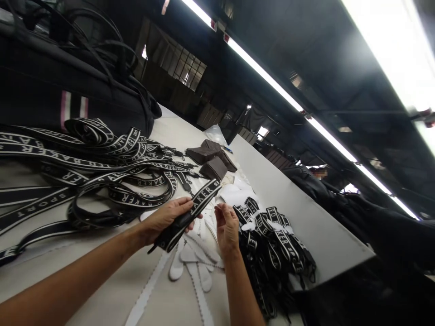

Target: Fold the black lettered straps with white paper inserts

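Note:
My left hand (168, 218) is closed around a folded black strap (190, 213) with white lettering, held a little above the white table (102, 280). My right hand (226, 226) hovers just to its right, fingers curled and pinched together near the strap's upper end; whether they hold anything is too small to tell. Under both hands lie several white scalloped paper strips (195, 262).
A tangle of loose lettered straps (102, 167) covers the table's left. Bundled straps with white bands (272, 240) lie at the right edge. Brown fabric pieces (212, 158) sit farther back. A black bag (68, 90) stands at the far left. Another person (319, 174) is behind the table.

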Demonstrator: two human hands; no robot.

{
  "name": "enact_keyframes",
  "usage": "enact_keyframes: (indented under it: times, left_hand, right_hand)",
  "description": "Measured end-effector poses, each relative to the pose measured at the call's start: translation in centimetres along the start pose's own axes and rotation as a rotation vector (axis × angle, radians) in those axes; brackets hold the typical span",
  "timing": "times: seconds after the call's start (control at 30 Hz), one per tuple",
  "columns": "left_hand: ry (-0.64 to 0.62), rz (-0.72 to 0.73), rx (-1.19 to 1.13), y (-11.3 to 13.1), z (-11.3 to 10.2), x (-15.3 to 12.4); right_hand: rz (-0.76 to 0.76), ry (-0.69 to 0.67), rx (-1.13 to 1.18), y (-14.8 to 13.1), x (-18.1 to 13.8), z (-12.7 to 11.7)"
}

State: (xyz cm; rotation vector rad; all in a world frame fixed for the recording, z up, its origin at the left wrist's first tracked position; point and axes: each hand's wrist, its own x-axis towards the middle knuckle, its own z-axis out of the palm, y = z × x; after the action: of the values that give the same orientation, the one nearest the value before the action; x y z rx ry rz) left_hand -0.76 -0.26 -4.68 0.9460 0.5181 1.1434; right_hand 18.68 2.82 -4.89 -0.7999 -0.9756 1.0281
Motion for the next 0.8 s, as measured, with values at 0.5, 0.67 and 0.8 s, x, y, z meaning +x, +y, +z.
enact_keyframes:
  times: [0.5, 0.67, 0.8]
  left_hand:
    - [0.077, -0.065, 0.449, -2.7, 0.4, 0.2]
    - [0.162, -0.052, 0.539, -3.0, 1.2, 0.2]
    - [0.226, -0.04, 0.606, -2.5, 1.4, 0.2]
  right_hand:
    - [0.294, -0.26, -0.089, 2.3, -3.5, -1.4]
    - [0.26, -0.199, -0.258, 1.8, -4.3, -1.5]
    - [0.193, -0.162, -0.271, 0.7, -5.3, -1.0]
